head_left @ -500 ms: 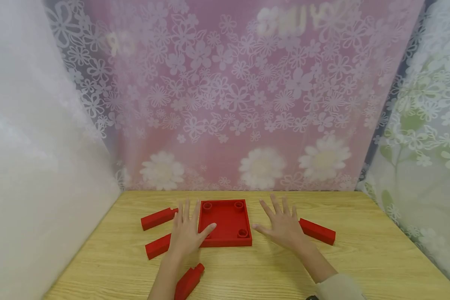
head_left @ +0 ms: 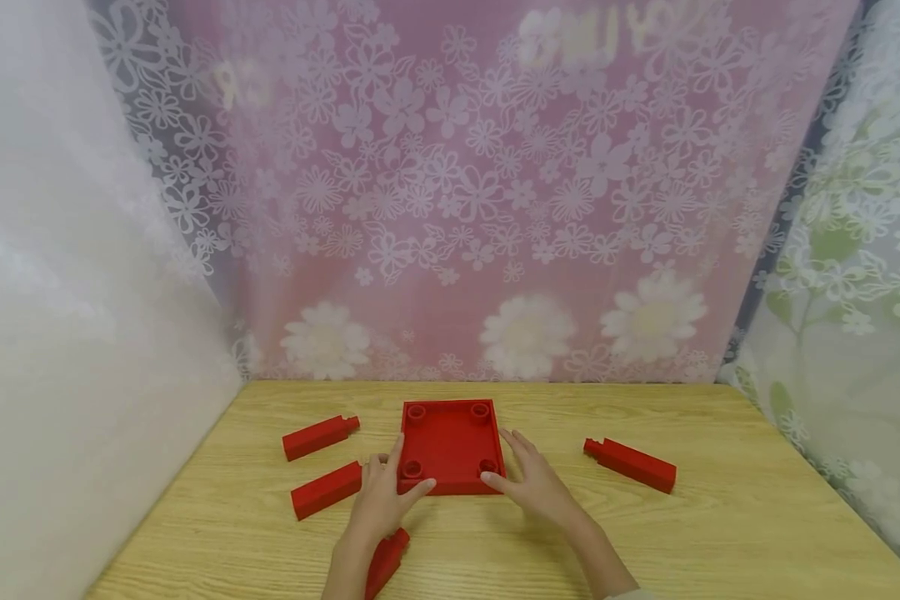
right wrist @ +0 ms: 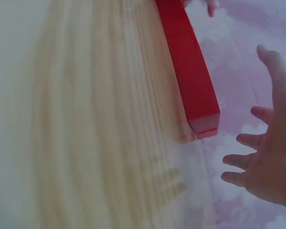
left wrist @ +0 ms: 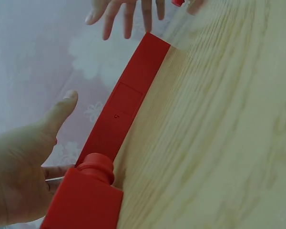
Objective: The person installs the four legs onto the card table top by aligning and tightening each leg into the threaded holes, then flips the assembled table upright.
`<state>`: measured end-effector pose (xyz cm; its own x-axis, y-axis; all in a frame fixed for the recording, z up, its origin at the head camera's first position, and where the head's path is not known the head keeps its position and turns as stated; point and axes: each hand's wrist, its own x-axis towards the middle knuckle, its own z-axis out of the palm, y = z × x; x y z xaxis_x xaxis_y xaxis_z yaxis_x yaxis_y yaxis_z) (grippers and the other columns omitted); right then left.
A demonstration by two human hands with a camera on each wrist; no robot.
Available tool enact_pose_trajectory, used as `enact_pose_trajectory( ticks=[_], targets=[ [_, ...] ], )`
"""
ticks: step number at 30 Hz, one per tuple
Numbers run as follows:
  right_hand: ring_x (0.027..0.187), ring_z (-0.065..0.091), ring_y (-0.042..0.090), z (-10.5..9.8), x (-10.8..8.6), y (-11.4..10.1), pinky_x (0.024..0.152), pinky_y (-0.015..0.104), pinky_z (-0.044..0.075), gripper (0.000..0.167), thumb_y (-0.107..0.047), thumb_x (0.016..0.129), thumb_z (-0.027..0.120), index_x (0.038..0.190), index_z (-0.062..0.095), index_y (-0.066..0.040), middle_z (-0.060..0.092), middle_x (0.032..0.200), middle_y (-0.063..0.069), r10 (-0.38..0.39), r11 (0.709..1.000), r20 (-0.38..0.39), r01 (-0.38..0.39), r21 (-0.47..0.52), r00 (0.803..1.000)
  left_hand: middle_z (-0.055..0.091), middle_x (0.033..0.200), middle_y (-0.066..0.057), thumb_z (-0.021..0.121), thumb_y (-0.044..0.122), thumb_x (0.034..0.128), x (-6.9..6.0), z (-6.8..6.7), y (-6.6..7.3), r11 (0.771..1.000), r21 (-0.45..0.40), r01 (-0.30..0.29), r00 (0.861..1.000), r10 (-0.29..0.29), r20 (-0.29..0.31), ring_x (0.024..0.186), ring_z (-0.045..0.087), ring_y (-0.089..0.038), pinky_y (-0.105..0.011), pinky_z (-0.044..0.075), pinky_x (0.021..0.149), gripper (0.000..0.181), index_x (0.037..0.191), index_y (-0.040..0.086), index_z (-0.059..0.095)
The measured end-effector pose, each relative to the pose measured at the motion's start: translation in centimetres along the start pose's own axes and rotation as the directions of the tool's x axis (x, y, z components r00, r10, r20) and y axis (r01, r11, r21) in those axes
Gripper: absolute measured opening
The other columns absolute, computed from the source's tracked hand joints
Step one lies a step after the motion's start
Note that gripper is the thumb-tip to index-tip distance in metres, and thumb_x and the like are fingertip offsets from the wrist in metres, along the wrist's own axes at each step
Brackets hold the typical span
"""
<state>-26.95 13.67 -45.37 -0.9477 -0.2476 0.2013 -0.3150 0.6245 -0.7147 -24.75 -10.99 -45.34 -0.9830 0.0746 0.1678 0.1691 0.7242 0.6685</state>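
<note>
Compared with the earlier frame, the right hand (head_left: 540, 490) is now farther left, beside the red tray (head_left: 450, 446), and the left hand (head_left: 381, 500) sits slightly nearer the person. Behind everything hangs a pink flowered sheet (head_left: 450, 192), above a wood-grained table (head_left: 720, 517). On that table, toward its far side, lies the tray, hollow side up, between the hands. Each hand has its thumb spread from its fingers; whether either touches the tray, I cannot tell. Four red bars lie around: a far-left bar (head_left: 318, 438), a middle-left bar (head_left: 326, 492) just beside the left hand, a front bar (head_left: 385, 565) partly hidden by the left forearm, and a right bar (head_left: 636, 465). Smallest are the round sockets (head_left: 480, 411), one in each tray corner.
</note>
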Motion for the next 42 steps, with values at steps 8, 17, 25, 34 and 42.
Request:
enact_pose_trajectory(
  ticks=[8,17,25,34,42],
  targets=[
    [0.130,0.025,0.039,2.2,0.4,1.8,0.098,0.057,0.025,0.078,-0.042,0.083,0.065,0.142,0.032,-0.004,0.030,0.143,0.019,0.006,0.992,-0.020,-0.003,0.127,1.000,0.040,0.111,-0.021,0.065,0.044,0.0815,0.3,1.0,-0.9,1.000,-0.008,0.016,1.000,-0.016,-0.001,0.103,0.041,-0.037,-0.048,0.045,0.069,0.085,0.144,0.004,0.025],
    [0.125,0.032,0.041,3.5,0.6,2.9,0.102,0.055,0.017,0.069,-0.043,0.086,0.060,0.139,0.039,-0.004,0.041,0.135,0.021,-0.041,0.999,-0.099,0.041,-0.006,0.994,0.039,0.113,-0.025,0.066,0.037,0.0831,0.4,1.5,-0.6,0.998,-0.013,0.058,0.998,-0.058,0.002,0.106,0.041,-0.042,-0.051,0.043,0.077,0.082,0.142,-0.004,0.026],
    [0.125,0.033,0.042,3.2,0.5,2.8,0.100,0.059,0.016,0.066,-0.042,0.087,0.060,0.139,0.040,-0.006,0.042,0.136,0.018,-0.020,0.999,-0.079,0.023,0.037,0.997,0.040,0.101,-0.019,0.068,0.033,0.0826,0.8,1.7,-0.7,0.999,-0.002,0.054,0.998,-0.054,-0.031,0.091,0.041,-0.031,-0.038,0.041,0.063,0.078,0.140,-0.006,0.030],
    [0.121,0.029,0.053,2.4,-0.2,3.0,0.092,0.065,0.027,0.064,-0.042,0.087,0.061,0.139,0.041,-0.011,0.043,0.135,0.019,0.038,0.999,-0.052,-0.037,0.029,0.998,0.033,0.125,-0.037,0.072,0.027,0.0801,0.7,1.8,0.2,0.995,-0.066,0.078,0.997,-0.080,-0.015,0.112,0.037,-0.052,-0.058,0.037,0.086,0.074,0.135,-0.007,0.035],
    [0.123,0.035,0.041,1.2,-1.4,3.2,0.095,0.058,0.029,0.066,-0.039,0.085,0.064,0.140,0.040,-0.011,0.042,0.135,0.019,0.075,0.995,-0.043,-0.071,0.075,0.996,0.033,0.125,-0.036,0.073,0.025,0.0794,0.3,2.4,1.5,0.992,-0.092,0.084,0.996,-0.081,0.029,0.112,0.038,-0.049,-0.057,0.039,0.085,0.079,0.137,-0.008,0.030]
  ],
)
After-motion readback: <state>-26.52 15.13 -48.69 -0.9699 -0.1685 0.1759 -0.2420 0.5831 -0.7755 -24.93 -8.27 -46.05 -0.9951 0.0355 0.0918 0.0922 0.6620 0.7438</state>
